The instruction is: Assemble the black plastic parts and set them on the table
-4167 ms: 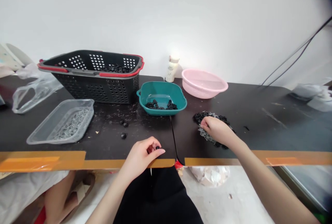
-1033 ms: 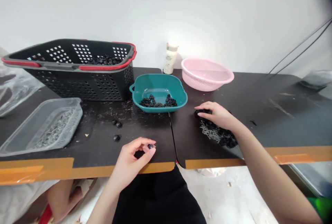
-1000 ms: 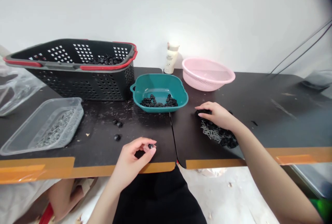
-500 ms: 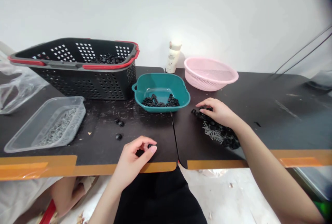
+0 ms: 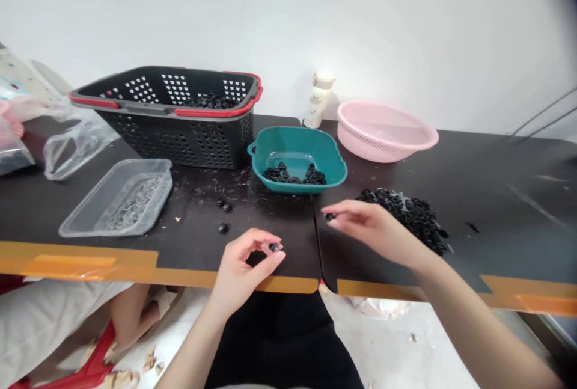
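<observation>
Pile (image 5: 419, 214), mostly black: lying right of teal tub (image 5: 297, 139), seemingly remaining | tub: holding smaller batch (image 5: 314, 177), apparently done | left hand (image 5: 240, 266): pinching black piece (image 5: 273, 247) | right hand (image 5: 374, 226): pinching another black piece (image 5: 330, 217)

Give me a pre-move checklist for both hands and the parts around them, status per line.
1. Left hand has a piece: ok, small black piece pinched at its tips.
2. Right hand has a piece: ok, second black piece pinched likewise.
3. Hands apart: ok, a gap shows between them.
4. Right wrist off the parts pile: cannot tell, they overlap in this view.
5. Teal tub upright: ok, black parts inside.
6. All nearby parts contained: not ok, three loose black pieces lie on the table, left of the left hand.
</observation>
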`<act>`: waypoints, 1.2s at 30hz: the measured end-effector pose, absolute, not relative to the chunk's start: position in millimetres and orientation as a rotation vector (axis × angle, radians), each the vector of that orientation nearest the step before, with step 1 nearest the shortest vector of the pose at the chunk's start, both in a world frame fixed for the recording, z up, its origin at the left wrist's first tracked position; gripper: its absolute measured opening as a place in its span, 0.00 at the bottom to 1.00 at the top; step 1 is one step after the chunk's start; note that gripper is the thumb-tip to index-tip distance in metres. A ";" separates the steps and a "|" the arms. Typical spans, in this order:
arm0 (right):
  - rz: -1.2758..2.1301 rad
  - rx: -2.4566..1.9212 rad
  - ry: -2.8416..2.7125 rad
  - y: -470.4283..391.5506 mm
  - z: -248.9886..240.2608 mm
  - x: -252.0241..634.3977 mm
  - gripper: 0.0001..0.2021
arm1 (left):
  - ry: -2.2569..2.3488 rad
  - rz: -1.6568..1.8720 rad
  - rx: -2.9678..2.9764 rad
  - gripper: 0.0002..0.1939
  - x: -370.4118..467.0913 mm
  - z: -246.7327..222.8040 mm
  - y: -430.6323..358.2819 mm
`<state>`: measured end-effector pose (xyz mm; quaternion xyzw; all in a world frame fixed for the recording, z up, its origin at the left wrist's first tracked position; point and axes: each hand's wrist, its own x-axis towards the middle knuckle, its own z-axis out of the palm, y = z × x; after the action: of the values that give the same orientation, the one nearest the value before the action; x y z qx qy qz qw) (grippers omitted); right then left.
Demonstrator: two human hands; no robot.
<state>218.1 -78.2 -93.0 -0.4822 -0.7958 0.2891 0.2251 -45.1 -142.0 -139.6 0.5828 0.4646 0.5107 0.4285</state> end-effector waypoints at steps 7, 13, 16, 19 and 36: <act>1.103 -0.871 -2.007 -130.0 -89.8 158.7 0.19 | 1.138 1.382 1.537 0.10 -47.4 -131.9 -153.1; 1.130 -0.787 -1.936 -131.3 -85.8 145.5 0.05 | 1.257 1.384 1.704 0.08 -46.9 -120.5 -162.1; 1.165 -0.788 -1.916 -132.5 -86.8 146.2 0.07 | 1.294 1.393 1.777 0.08 -45.6 -116.3 -166.5; 1.158 -0.767 -1.939 -133.0 -90.0 149.1 0.09 | 1.319 1.364 1.804 0.09 -44.9 -111.2 -170.4; 1.401 -0.760 -1.588 -139.9 -89.2 148.7 0.09 | 1.319 1.305 1.791 0.09 -40.5 -94.6 -173.8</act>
<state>148.7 -139.9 -89.2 -0.3048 -0.6369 0.5619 0.4309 -40.5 -173.8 -94.6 0.6671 0.4914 0.4862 0.2777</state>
